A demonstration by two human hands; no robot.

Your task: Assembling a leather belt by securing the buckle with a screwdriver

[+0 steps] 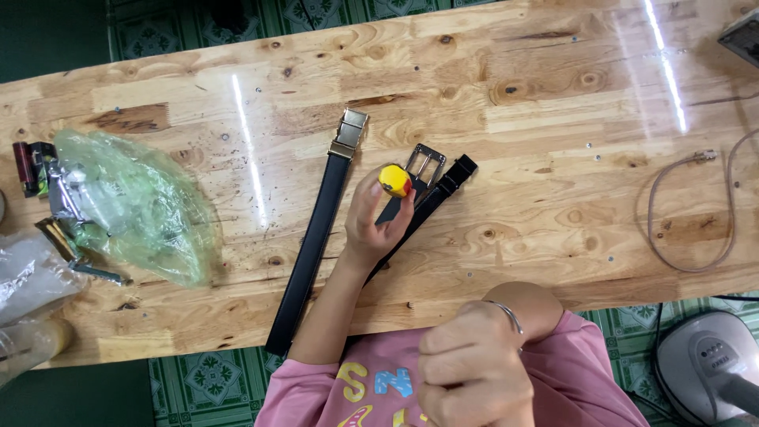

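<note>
My left hand is raised over the wooden table and pinches a small round yellow-and-red object between thumb and fingertips. Right under it lies a folded black belt with a silver frame buckle. Left of the hand, a second black belt with a gold and silver plate buckle runs down past the table's near edge. My right hand, a thin bracelet on its wrist, is curled into a fist close to my pink shirt, with nothing seen in it.
A crumpled green plastic bag lies at the table's left, with metal tools and a red-and-black tool beside it. Clear plastic is at the far left. A looped grey cable lies right; a grey device sits on the floor.
</note>
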